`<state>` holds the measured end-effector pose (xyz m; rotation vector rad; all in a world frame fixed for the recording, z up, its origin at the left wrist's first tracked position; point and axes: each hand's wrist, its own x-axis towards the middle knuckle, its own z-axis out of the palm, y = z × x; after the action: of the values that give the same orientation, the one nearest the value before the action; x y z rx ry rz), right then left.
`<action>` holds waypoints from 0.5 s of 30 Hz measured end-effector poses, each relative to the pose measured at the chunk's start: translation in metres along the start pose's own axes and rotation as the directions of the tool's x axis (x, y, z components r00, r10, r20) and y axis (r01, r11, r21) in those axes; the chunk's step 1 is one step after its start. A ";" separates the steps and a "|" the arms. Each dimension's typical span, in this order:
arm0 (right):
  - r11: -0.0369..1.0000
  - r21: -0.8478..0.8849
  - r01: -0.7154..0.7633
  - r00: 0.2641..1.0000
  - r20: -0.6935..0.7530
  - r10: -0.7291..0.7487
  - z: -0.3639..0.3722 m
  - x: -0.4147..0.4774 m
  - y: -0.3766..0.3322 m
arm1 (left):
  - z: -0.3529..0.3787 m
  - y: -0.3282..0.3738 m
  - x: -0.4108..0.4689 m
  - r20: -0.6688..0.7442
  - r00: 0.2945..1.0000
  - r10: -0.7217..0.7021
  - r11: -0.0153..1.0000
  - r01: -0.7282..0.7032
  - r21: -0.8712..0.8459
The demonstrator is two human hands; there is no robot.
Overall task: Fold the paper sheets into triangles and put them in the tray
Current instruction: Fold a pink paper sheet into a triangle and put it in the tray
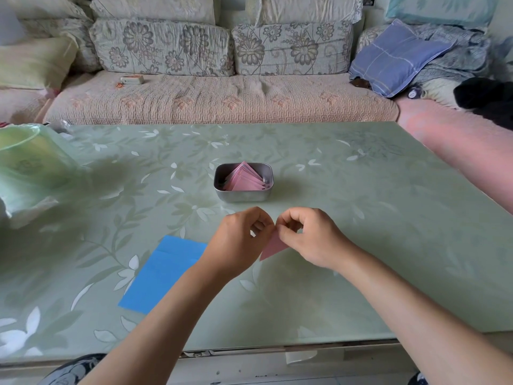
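A small pink folded paper [273, 245] is held just above the table, its point hanging down between my hands. My left hand [241, 240] pinches its top corner with curled fingers. My right hand [308, 237] pinches the same corner from the other side. Beyond my hands stands a small metal tray [241, 196] holding several pink folded triangles [245, 179]. A blue sheet of paper [163, 273] with fold creases lies flat on the table to the left of my left forearm.
The green floral table [361, 218] reaches to a sofa [222, 98] at the back. A green plastic bag with a round container [30, 165] sits at the table's far left. Cushions and a black cloth [488, 101] lie on the sofa at right.
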<state>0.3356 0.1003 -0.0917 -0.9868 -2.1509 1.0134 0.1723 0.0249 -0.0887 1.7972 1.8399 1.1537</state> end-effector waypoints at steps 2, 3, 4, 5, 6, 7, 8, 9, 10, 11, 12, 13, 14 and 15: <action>1.000 0.004 -0.004 1.000 -0.006 0.004 0.000 0.001 0.001 | 0.001 0.001 0.000 0.008 1.000 0.014 1.000 -0.014 0.005; 1.000 0.005 -0.011 1.000 -0.009 0.011 -0.001 0.002 0.002 | 0.001 0.001 0.000 0.002 1.000 0.021 1.000 -0.021 0.010; 1.000 0.002 -0.020 1.000 -0.016 0.020 -0.001 0.003 0.003 | 0.000 0.000 0.001 -0.010 1.000 0.024 1.000 -0.023 0.014; 1.000 -0.001 -0.028 0.999 -0.025 0.028 -0.003 0.004 0.005 | -0.002 -0.001 0.002 -0.026 0.999 0.019 1.000 -0.019 0.019; 1.000 -0.008 -0.030 0.999 -0.036 0.029 -0.005 0.004 0.007 | -0.006 -0.003 0.004 -0.041 0.999 0.008 1.000 -0.007 0.024; 0.999 -0.015 -0.034 0.998 -0.048 0.033 -0.007 0.005 0.010 | -0.010 -0.006 0.006 -0.054 0.999 -0.010 0.999 0.011 0.034; 0.999 -0.020 -0.044 0.997 -0.057 0.043 -0.009 0.005 0.012 | -0.014 -0.008 0.007 -0.065 0.997 -0.028 0.998 0.031 0.046; 0.998 -0.028 -0.056 0.997 -0.062 0.054 -0.012 0.005 0.014 | -0.019 -0.011 0.009 -0.078 0.996 -0.044 0.997 0.049 0.060; 0.997 -0.043 -0.066 0.996 -0.063 0.064 -0.013 0.005 0.016 | -0.024 -0.013 0.010 -0.092 0.994 -0.053 0.996 0.059 0.072; 0.995 -0.059 -0.077 0.995 -0.066 0.073 -0.015 0.005 0.016 | -0.028 -0.016 0.011 -0.104 0.993 -0.055 0.994 0.064 0.086; 0.994 -0.070 -0.088 0.994 -0.072 0.083 -0.015 0.005 0.016 | -0.032 -0.018 0.012 -0.109 0.993 -0.052 0.993 0.063 0.101; 0.993 -0.075 -0.093 0.993 -0.081 0.086 -0.015 0.006 0.016 | -0.035 -0.019 0.013 -0.100 0.994 -0.048 0.991 0.060 0.119; 0.994 -0.073 -0.088 0.992 -0.095 0.080 -0.015 0.006 0.015 | -0.036 -0.021 0.013 -0.080 0.996 -0.044 0.990 0.054 0.132; 0.995 -0.064 -0.072 0.992 -0.109 0.064 -0.013 0.007 0.012 | -0.037 -0.021 0.013 -0.054 0.998 -0.039 0.989 0.046 0.138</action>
<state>0.3460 0.1166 -0.0932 -1.1277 -2.0882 0.9024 0.1298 0.0283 -0.0768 1.8079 2.0242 1.0896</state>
